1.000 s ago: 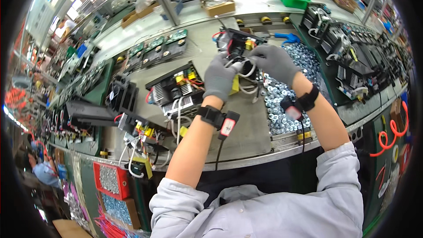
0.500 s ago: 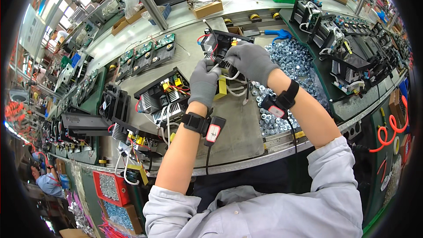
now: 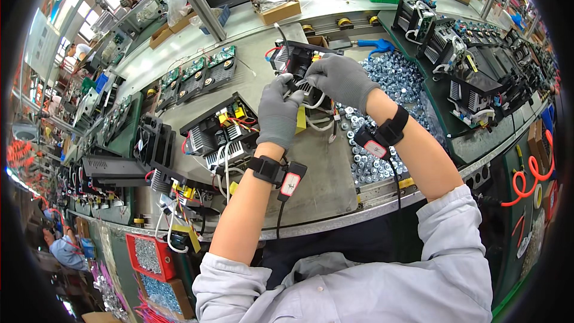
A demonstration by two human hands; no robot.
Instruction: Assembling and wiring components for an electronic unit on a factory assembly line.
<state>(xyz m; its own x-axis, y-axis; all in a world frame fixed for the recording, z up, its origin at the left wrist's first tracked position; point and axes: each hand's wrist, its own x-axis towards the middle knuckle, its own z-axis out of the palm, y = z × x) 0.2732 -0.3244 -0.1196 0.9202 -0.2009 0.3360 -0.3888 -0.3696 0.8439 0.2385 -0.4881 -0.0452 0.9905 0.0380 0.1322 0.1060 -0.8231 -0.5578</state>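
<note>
A black electronic unit with a finned heat sink and a red wire lies ahead of me on the grey work board. My left hand, in a grey glove, has thumb and fingers closed around a short white cable end at the unit's near side. My right hand, gloved the same, pinches at the unit's near right edge; its fingertips hide what is between them. A white cable loops out below the right hand, beside a yellow part. A similar unit with yellow components sits left of my left hand.
Silver screws are heaped to the right, with a blue-handled tool behind them. Circuit boards lie at the far left. More black units stand on the right. A red bin sits below the bench edge.
My left hand has shifted slightly, its thumb and fingers a little further apart at the cable end. The right hand stays almost in place at the unit.
</note>
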